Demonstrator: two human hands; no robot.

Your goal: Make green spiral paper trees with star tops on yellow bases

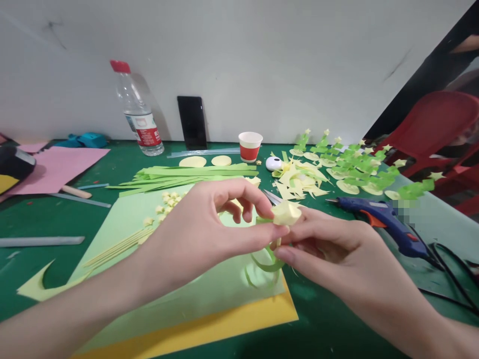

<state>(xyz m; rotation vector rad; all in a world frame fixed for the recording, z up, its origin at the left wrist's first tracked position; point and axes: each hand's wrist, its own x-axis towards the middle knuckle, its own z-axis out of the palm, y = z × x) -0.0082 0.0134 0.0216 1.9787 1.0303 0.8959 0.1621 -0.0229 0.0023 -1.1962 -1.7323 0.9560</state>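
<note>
Between my two hands, above the light green paper sheet, is a pale yellow folded paper star (286,213). My left hand (232,214) pinches the star's left side and the end of a green strip between thumb and forefinger. Just below and to the right, my right hand (322,239) has its thumb and forefinger closed on a thin pale piece under the star. A curled green paper strip (270,264) hangs beneath the fingers. Scissor tips (272,197) show behind the star; the rest of the scissors is hidden.
Green strips (187,172), small stars (170,202) and yellow scraps (301,177) lie behind my hands. A blue glue gun (389,224) with a black cable is at right, near several finished paper plants (352,164). A bottle (142,124), phone (192,122) and cup (250,147) stand by the wall.
</note>
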